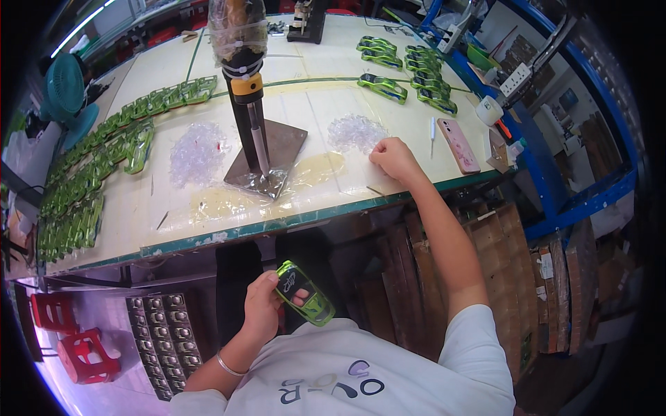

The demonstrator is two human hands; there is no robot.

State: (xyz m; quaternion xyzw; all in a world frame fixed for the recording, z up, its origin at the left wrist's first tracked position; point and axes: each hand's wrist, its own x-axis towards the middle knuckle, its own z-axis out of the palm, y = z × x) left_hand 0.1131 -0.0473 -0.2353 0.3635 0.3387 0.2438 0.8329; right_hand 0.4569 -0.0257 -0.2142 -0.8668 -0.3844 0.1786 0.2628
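Low in front of my body, my left hand [262, 305] grips a glossy green toy car body shell [316, 308] with black parts and openings. My right hand [397, 161] rests at the table's near side, beside a pile of small clear plastic pieces [357, 130]. Its fingers are pinched together; whatever is in them is hidden. Between the hands stands an upright tool [248, 87] with a yellow collar and a metal rod, its tip over a clear piece on a metal base plate [288, 142]. A second clear pile [198, 154] lies left of it.
Rows of green car shells [90, 173] cover the table's left; more shells [427, 76] sit at the back right. A pink phone [458, 145] and a thin white tool [433, 137] lie at right. A teal fan [66, 93] stands left, red stools [87, 355] below.
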